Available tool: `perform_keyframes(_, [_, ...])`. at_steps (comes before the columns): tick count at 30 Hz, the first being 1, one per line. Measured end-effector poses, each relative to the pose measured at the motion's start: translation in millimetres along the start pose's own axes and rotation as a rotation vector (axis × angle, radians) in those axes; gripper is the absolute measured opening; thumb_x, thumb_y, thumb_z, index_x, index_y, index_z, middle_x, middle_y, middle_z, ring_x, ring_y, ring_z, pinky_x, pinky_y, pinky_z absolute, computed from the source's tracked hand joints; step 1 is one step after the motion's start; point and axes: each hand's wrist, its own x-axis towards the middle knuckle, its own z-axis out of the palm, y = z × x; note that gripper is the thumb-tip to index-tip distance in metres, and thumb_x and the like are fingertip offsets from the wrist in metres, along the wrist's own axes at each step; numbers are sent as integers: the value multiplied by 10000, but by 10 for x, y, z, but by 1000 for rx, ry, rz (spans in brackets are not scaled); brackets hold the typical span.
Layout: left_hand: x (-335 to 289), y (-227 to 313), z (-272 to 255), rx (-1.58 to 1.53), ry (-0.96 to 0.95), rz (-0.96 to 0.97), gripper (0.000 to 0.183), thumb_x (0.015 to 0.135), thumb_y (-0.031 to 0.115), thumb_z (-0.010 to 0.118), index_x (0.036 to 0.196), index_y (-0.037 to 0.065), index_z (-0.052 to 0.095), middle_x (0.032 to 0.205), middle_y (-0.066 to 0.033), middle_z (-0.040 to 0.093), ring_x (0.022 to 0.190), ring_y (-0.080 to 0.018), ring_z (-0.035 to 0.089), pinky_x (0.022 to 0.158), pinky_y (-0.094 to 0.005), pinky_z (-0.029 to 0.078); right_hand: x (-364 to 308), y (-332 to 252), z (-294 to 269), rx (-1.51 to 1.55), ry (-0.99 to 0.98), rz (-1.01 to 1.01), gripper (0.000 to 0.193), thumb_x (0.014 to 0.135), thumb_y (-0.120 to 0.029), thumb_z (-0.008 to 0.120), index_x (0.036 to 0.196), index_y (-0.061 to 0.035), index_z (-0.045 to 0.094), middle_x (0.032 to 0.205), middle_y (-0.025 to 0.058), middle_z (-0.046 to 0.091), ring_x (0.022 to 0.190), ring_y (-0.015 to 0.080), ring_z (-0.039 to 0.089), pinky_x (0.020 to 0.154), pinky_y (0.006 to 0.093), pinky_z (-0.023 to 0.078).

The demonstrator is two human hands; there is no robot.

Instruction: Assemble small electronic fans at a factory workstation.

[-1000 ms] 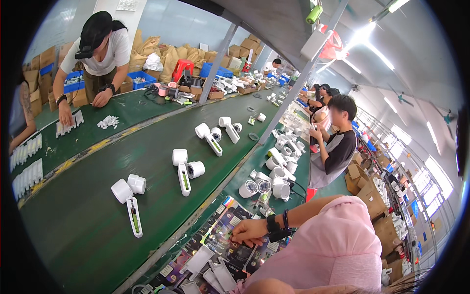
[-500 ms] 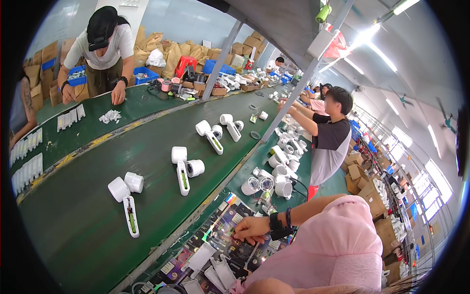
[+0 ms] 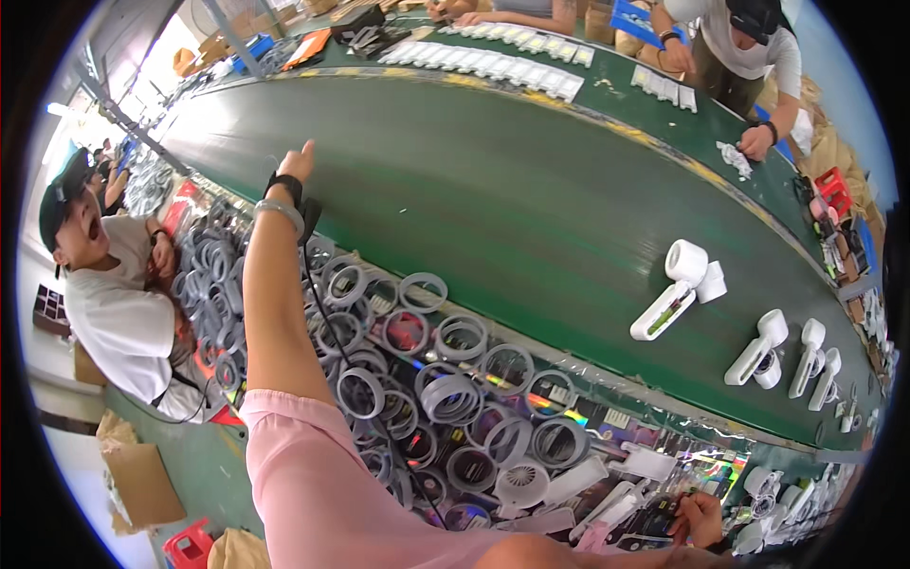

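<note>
My left hand [image 3: 298, 167] reaches far out over the green conveyor belt [image 3: 455, 180]. One finger points forward, and nothing shows in the hand; its other fingers are partly hidden. A dark band and a pale bracelet circle the wrist. Below that arm, many grey rings [image 3: 450, 398] lie heaped on the bench. My right hand [image 3: 700, 518] rests low on the right with curled fingers, over dark printed sheets beside white plastic housings [image 3: 607, 507]. What its fingers hold, if anything, is hidden. A round white grille part [image 3: 521, 484] lies among the rings.
White handheld fan bodies [image 3: 668, 294] lie spaced along the belt's right side. A co-worker in white [image 3: 123, 303] sits left beside more rings. Across the belt, another person's hand [image 3: 756, 142] is at small white pieces, near rows of white parts [image 3: 483, 71]. A black cable [image 3: 327, 318] crosses the rings.
The view has swung left, bringing the ring pile and the left-hand co-worker into sight. My left arm now shows, stretched over the belt. My right hand stays low by the white housings.
</note>
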Motion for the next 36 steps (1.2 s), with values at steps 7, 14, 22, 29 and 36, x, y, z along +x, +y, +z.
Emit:
perform_keyframes(7, [-143, -333, -1021, -140, 207, 30, 397, 988, 278, 273, 1023, 19, 572, 833, -335, 592, 884, -448, 598, 778, -563, 450, 74, -78, 51, 52, -51, -40, 311, 949, -218, 471, 759, 27, 499, 548, 204, 590, 318, 247, 534, 255, 309, 408])
perform_keyframes(14, [-687, 126, -1534, -852, -213, -268, 402, 883, 428, 537, 1129, 114, 585, 1099, -35, 614, 995, -202, 593, 837, -403, 414, 48, -88, 117, 73, -98, -29, 294, 946, -219, 467, 780, 21, 503, 557, 193, 595, 327, 247, 542, 261, 305, 413])
perform_keyframes(22, [-1595, 1042, -2218, -1085, -313, 121, 334, 907, 329, 569, 1133, 83, 583, 1075, -28, 619, 976, -149, 598, 814, -317, 468, -73, 3, 106, 43, -83, -115, 298, 947, -252, 473, 804, 6, 510, 558, 178, 600, 327, 220, 536, 258, 288, 402])
perform_keyframes(29, [-3268, 1488, -2424, -1254, -569, 511, 305, 957, 268, 486, 1146, 41, 560, 1075, -31, 613, 906, -133, 617, 771, -274, 496, -30, 33, 92, 0, -147, -196, 335, 953, -314, 493, 870, 5, 547, 634, 132, 634, 388, 173, 578, 311, 254, 419])
perform_keyframes(36, [-5090, 1867, -2015, -1090, -1125, 639, 238, 956, 211, 515, 1024, -1, 602, 957, -76, 648, 835, -154, 644, 758, -292, 523, -63, 160, 18, 0, -166, -264, 269, 942, -257, 493, 885, -4, 564, 669, 114, 647, 435, 161, 606, 334, 256, 445])
